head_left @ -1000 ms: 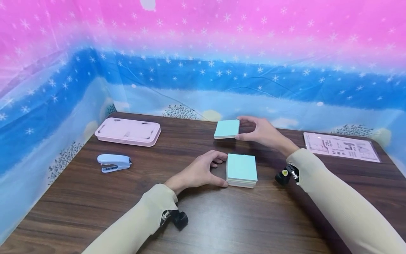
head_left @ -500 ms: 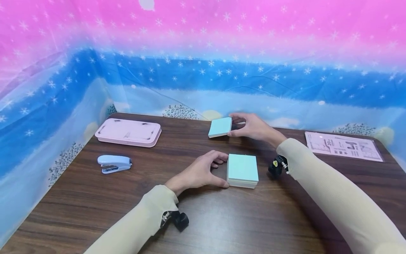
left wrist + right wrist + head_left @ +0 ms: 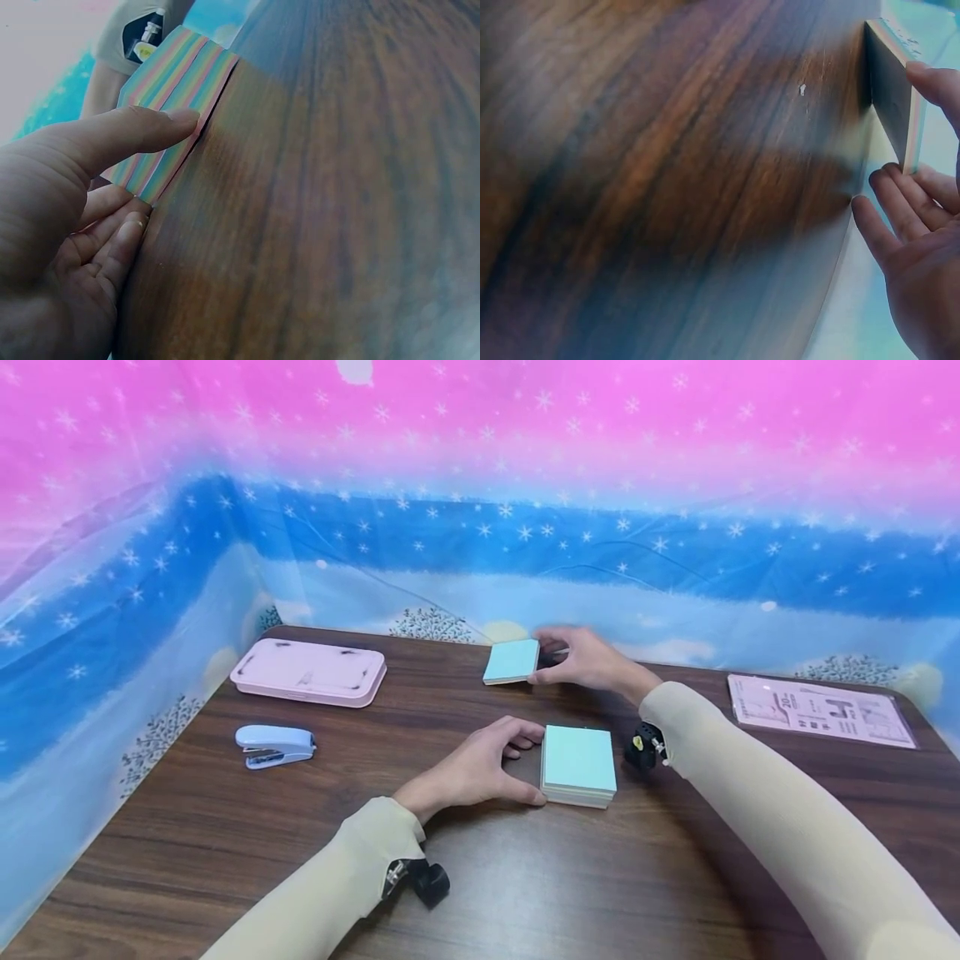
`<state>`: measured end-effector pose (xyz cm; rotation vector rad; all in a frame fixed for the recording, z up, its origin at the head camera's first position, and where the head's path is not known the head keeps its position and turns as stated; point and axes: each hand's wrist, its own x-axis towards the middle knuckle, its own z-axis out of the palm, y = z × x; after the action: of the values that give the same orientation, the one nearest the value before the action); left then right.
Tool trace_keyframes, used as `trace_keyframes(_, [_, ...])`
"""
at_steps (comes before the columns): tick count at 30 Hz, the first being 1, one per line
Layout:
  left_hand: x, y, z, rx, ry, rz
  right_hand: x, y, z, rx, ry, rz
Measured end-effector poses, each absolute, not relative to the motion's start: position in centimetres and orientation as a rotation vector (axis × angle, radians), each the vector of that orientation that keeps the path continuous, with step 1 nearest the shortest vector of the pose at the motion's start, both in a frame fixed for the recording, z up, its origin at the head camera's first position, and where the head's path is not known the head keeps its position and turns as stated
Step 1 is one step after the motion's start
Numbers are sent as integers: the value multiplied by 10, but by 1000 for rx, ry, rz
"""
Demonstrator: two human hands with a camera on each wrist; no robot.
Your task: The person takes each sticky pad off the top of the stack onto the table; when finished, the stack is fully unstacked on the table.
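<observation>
- The right hand (image 3: pixel 592 662) pinches a small pad (image 3: pixel 512 662) by its right edge, far across the table (image 3: pixel 225 827).
- The left hand (image 3: pixel 480 768) curls its fingers on the left side of the big pad (image 3: pixel 578 766), closer in.
- The small pad sits behind the big pad, a bit left.

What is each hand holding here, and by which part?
The right hand holds the small paper pad by its right edge, just above the table. The left hand has its grip on the left side of the thick pad.
</observation>
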<state>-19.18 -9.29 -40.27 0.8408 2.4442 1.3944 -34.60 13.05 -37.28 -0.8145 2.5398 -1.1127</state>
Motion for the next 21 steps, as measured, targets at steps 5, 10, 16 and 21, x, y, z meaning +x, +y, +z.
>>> trace_keyframes(5, [-191, -93, -402, 842, 2444, 1400, -344, 126, -375, -843, 2564, -1054])
trace_keyframes(10, [-191, -93, -403, 839, 2444, 1398, -341, 123, -376, -882, 2595, -989])
trace_keyframes(16, [-192, -93, -404, 841, 2447, 1392, -342, 120, -379, -917, 2637, -906])
trace_keyframes(21, [-192, -93, -403, 838, 2451, 1386, -342, 116, -380, -932, 2675, -817])
